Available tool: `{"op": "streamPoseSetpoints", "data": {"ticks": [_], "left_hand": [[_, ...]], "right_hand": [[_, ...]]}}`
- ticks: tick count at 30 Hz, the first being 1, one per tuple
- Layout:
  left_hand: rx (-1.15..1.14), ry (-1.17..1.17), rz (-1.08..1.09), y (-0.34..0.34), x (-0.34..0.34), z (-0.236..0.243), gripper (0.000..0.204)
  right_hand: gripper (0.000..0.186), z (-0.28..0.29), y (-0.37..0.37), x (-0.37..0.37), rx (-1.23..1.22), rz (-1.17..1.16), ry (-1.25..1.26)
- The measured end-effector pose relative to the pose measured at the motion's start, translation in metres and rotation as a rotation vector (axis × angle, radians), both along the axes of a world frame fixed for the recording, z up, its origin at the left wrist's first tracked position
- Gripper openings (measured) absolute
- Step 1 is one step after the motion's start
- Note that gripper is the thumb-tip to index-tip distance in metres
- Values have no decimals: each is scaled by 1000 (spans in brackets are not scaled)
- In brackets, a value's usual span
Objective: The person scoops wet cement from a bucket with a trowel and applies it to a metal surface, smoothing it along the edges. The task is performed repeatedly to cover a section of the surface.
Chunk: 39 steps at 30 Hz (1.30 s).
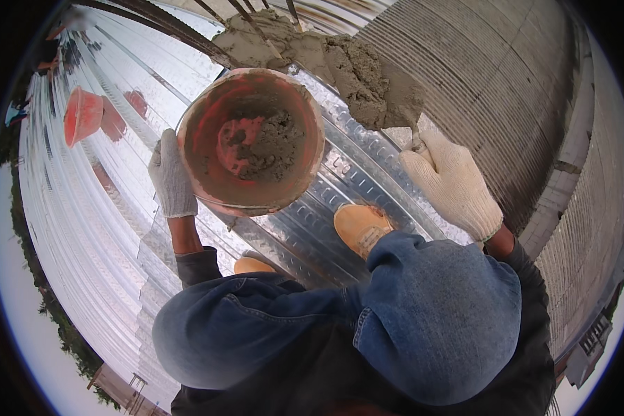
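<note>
1. Left hand (171,175), gloved, grips the orange bucket (251,141) rim at 9 o'clock
2. Right hand (453,184), at 3 o'clock, is closed around a trowel (378,93) heaped with mortar
3. Bucket sits over the ribbed metal decking (118,229)

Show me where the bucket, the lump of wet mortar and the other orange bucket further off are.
Bucket (251,142): head view, inside, on its mortar-smeared bottom.
Lump of wet mortar (367,80): head view, middle of the grey heap.
Far orange bucket (82,114): head view, its outer side.
</note>
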<state>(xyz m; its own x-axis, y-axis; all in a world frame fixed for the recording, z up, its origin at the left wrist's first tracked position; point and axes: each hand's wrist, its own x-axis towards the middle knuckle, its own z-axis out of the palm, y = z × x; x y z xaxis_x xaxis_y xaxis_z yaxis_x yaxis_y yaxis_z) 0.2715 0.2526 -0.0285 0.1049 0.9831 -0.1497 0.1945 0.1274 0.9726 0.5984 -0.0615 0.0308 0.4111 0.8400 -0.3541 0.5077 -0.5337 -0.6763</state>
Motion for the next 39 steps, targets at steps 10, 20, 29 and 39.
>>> {"op": "streamPoseSetpoints", "data": {"ticks": [10,20,29,39], "left_hand": [[-56,52,18,3,-20,-8,33],[-114,19,109,3,-50,-32,39],[-132,60,150,-1,-61,-38,41],[-154,-13,82,10,-84,-51,38]], "right_hand": [[32,-88,37,18,36,-83,-145],[52,-127,136,149,-253,291,-124],[51,-138,103,157,-387,498,-160],[44,-155,27,171,-303,542,-286]]}}
